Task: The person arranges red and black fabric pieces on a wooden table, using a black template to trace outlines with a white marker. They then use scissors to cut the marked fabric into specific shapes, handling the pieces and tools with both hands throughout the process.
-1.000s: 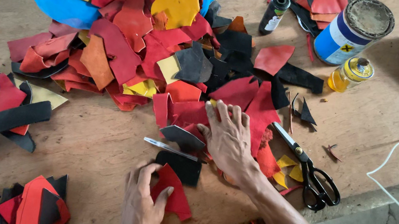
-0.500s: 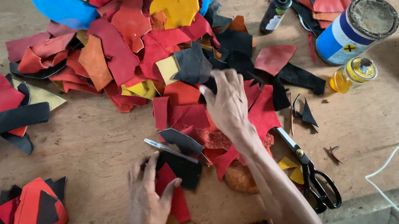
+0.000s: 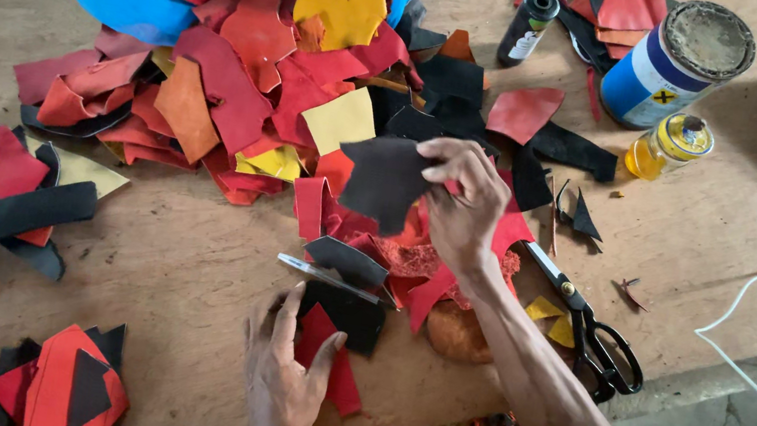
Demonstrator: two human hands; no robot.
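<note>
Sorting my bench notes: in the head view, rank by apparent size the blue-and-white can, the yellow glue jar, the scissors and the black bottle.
Largest to smallest:
1. Scissors, longest.
2. Blue-and-white can.
3. Black bottle.
4. Yellow glue jar.
Bottle and jar look close; unsure.

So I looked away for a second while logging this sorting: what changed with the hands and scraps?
The right hand rose off the pile of scraps and now holds a black scrap lifted in its fingers. The left hand stayed pressed on the red piece near the table edge. Scissors, can and jar are unmoved.
</note>
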